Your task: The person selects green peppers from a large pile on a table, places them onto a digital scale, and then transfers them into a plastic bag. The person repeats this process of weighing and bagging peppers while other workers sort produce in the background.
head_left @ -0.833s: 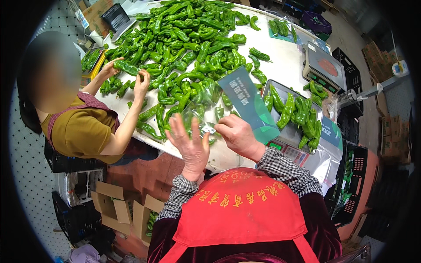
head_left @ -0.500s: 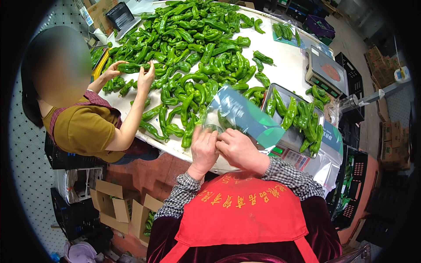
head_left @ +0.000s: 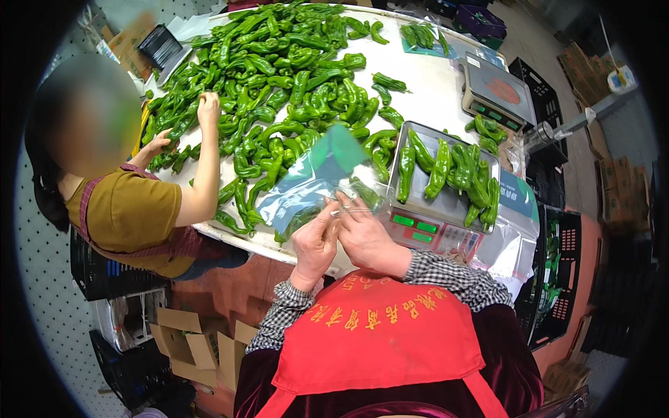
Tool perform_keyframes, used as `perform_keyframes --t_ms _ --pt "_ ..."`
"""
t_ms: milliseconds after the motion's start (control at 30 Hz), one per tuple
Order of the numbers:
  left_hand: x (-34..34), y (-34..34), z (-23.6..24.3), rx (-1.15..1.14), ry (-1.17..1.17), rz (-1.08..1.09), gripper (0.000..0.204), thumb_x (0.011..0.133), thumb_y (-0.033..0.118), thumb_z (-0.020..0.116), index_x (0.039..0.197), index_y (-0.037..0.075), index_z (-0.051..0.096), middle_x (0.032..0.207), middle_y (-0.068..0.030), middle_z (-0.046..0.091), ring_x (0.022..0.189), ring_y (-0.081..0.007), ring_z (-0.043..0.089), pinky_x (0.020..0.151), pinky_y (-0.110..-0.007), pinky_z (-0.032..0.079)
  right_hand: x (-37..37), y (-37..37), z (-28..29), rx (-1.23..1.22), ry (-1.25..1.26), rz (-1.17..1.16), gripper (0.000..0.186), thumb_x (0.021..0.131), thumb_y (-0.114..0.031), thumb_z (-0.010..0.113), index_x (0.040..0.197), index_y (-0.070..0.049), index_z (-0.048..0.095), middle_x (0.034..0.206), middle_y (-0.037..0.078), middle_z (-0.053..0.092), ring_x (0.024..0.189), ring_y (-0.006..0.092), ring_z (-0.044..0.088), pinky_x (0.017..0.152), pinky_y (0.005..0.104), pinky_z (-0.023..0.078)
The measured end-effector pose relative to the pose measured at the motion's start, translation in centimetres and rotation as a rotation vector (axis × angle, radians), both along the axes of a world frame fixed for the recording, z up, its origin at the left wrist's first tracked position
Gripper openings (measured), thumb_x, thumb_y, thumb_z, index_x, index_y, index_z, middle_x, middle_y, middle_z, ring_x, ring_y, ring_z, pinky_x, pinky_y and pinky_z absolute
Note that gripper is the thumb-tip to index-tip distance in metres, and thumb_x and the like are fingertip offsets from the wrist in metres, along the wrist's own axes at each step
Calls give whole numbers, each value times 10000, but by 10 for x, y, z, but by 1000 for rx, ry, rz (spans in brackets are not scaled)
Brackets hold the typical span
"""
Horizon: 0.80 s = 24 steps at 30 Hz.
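Observation:
I grip a clear plastic bag with a teal-and-green printed panel [head_left: 310, 167] at the table's near edge. My left hand [head_left: 313, 244] pinches its near edge; my right hand [head_left: 366, 237] holds it just alongside, fingers bent on the film. Loose green peppers [head_left: 272, 104] lie beneath and beyond the bag, some blurred through the plastic. Right of my hands, several peppers [head_left: 439, 167] lie on the steel tray of a scale [head_left: 418, 195] with green displays.
A co-worker [head_left: 129, 216] in a mustard top stands at left, hands among the peppers. A second scale [head_left: 498, 87] stands at back right. Black crates [head_left: 557, 292] are at right; cardboard boxes [head_left: 181, 334] sit on the floor at lower left. The white table [head_left: 411, 83] has a curved edge.
My hands have come together on the bag, and its printed panel has swung leftward and turned over. The co-worker's hands have parted and lowered from the pepper they held up.

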<state>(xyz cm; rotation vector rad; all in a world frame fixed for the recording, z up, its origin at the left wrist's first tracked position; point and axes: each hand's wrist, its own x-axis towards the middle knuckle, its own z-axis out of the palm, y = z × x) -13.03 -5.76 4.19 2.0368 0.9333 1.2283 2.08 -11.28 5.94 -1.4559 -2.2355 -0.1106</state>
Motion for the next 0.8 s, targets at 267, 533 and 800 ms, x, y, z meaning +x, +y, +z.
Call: perform_keyframes --t_ms 267,533,800 --pt "-6 -3 -12 -522 -275 -35 72 1010 25 608 1002 -30 654 1011 -67 559 792 -142 560 709 -265 490 0 -9 -50 -334 308 -75 617 857 -56 631 1450 3 469 1424 277 531 1386 432 476 1151 502 396" --pt "-23 11 8 -1141 -665 -146 131 964 -29 559 1067 51 567 810 0 540 599 -66 438 522 -221 331 22 -13 -61 -772 447 125 696 948 -105 626 1588 -115 354 1289 135 691 1141 278 697 1041 454 489" --pt "-1 -21 8 -237 460 -195 336 851 81 705 1184 80 659 944 -142 687 725 -304 658 671 -388 523 52 -25 -61 -740 1970 -139 553 1057 -123 523 1581 -81 351 1399 141 616 1183 226 663 1007 364 549"
